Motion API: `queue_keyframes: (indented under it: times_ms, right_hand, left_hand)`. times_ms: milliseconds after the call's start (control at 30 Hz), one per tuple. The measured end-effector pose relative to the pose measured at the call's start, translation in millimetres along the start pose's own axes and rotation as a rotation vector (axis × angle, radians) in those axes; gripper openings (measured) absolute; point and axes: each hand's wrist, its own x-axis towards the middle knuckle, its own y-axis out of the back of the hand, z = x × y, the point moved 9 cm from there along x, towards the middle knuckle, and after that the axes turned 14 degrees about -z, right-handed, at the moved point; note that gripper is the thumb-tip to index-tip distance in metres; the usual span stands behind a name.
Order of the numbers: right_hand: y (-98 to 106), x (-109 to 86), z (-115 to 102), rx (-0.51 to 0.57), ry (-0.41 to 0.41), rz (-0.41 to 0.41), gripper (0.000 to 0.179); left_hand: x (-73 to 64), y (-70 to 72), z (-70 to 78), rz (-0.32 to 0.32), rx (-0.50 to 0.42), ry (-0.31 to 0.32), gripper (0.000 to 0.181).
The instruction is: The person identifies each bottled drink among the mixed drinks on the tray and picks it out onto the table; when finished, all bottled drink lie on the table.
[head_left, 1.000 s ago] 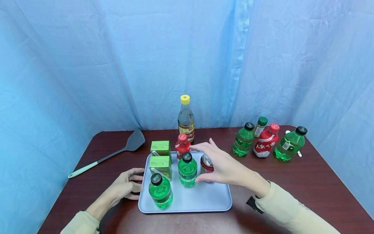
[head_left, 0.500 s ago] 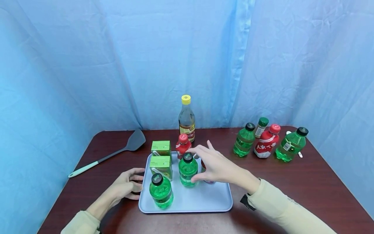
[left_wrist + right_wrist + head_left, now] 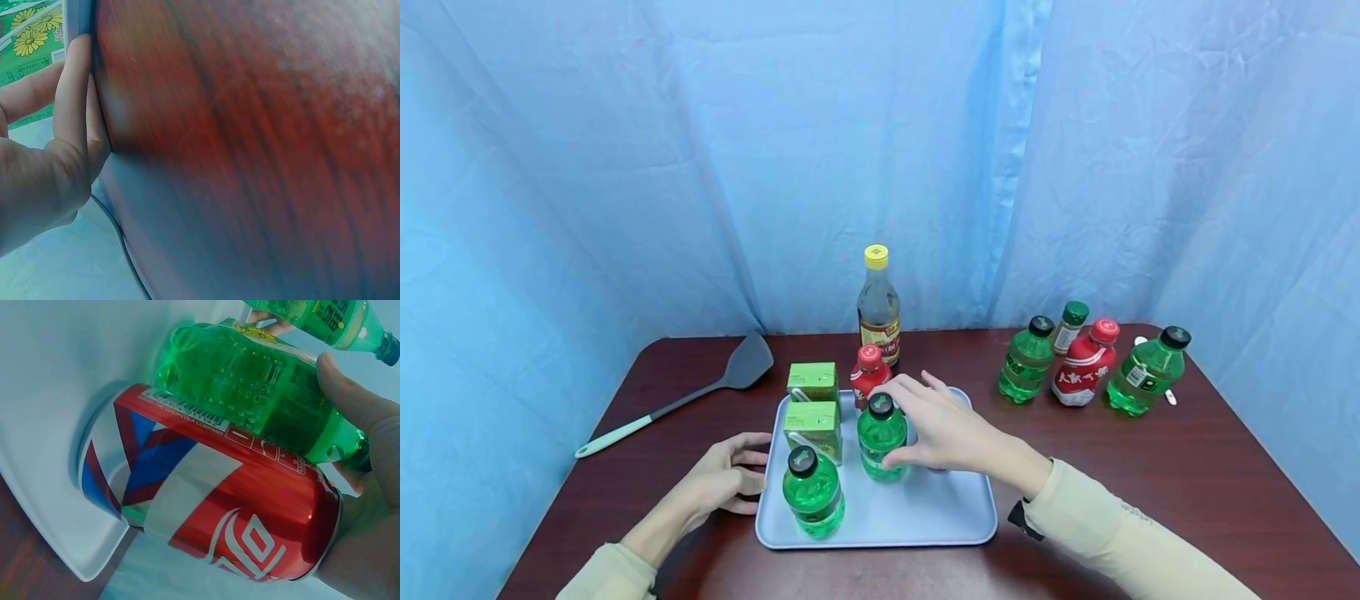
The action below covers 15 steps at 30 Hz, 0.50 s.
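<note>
In the head view a pale tray (image 3: 917,533) carries green soda bottles, juice boxes, a red-capped bottle (image 3: 867,375) and a can. My right hand (image 3: 943,425) curls round the middle green soda bottle (image 3: 880,440), thumb on its near side and fingers behind its neck. The bottle stands upright on the tray. Under my palm is a red cola can (image 3: 219,494), mostly hidden in the head view. My left hand (image 3: 718,475) touches the tray's left rim with its fingers extended. Near it stand another green soda bottle (image 3: 814,496) and a green juice box (image 3: 814,425).
A second juice box (image 3: 812,377) sits behind the first. A yellow-capped glass bottle (image 3: 878,308) stands behind the tray. At left lies a spatula (image 3: 685,396). Green bottles (image 3: 1026,362), a red bottle (image 3: 1084,367) and a green-capped jar (image 3: 1070,325) stand at right.
My right hand has moved left over the can and closed in on the middle green soda bottle. The left hand stays at the tray's rim.
</note>
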Motion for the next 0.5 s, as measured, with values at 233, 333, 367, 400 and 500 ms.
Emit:
queue_keyframes:
  times_ms: [233,333,367,400,500]
  right_hand:
    - [-2.5,0.0,1.5,0.039,-0.026,-0.018,0.084]
    - [-2.9,0.7,1.8,0.05,-0.029,-0.026,0.083]
    - [-3.0,0.8,1.9,0.051,-0.029,-0.027,0.083]
    - [-3.0,0.9,1.8,0.051,-0.029,-0.028,0.082]
    - [-3.0,1.0,1.8,0.054,-0.027,-0.028,0.081]
  left_hand:
    - [-2.0,-1.2,1.8,0.001,0.009,-0.006,0.074]
    - [-2.3,-1.1,2.1,0.01,0.01,-0.008,0.074]
    - [-2.3,-1.1,2.0,0.012,0.009,-0.008,0.073]
    - [-2.2,-1.2,1.9,0.013,0.008,-0.008,0.073]
    - [-1.7,-1.4,1.5,0.013,0.007,-0.013,0.073]
